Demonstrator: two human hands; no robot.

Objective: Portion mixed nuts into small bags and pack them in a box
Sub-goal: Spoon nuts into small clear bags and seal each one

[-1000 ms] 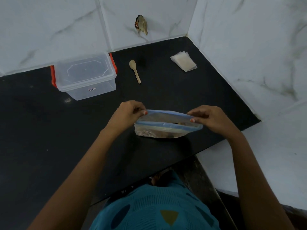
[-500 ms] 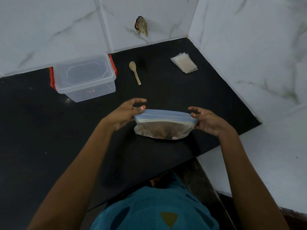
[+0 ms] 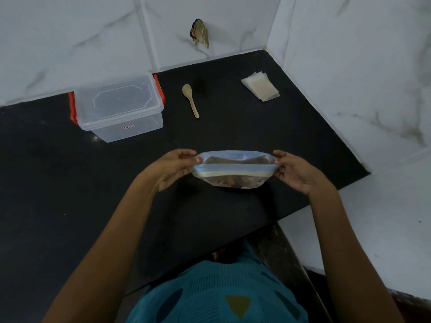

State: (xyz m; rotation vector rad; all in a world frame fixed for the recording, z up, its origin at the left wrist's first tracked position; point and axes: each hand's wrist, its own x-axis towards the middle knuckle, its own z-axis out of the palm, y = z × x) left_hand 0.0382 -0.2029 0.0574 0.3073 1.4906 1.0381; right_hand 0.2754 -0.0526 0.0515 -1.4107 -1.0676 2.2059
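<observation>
A clear zip bag of mixed nuts (image 3: 234, 180) with a blue seal strip stands on the black counter (image 3: 70, 183), its mouth pulled apart. My left hand (image 3: 173, 167) pinches the bag's left top corner and my right hand (image 3: 295, 170) pinches the right top corner. A clear plastic box (image 3: 120, 108) with red latches and its lid on sits at the back left. To the box's right lies a wooden spoon (image 3: 190, 99). A stack of small empty bags (image 3: 260, 86) lies at the back right, near the wall.
White marble-tile walls close the counter at the back and right. A small brownish object (image 3: 200, 33) sticks to the back wall. The counter's front edge runs diagonally just behind my body; a white ledge (image 3: 384, 229) lies lower right.
The bag's mouth was open, looked flattened half a second ago, and now is spread open again. Both hands have shifted to the bag's top corners.
</observation>
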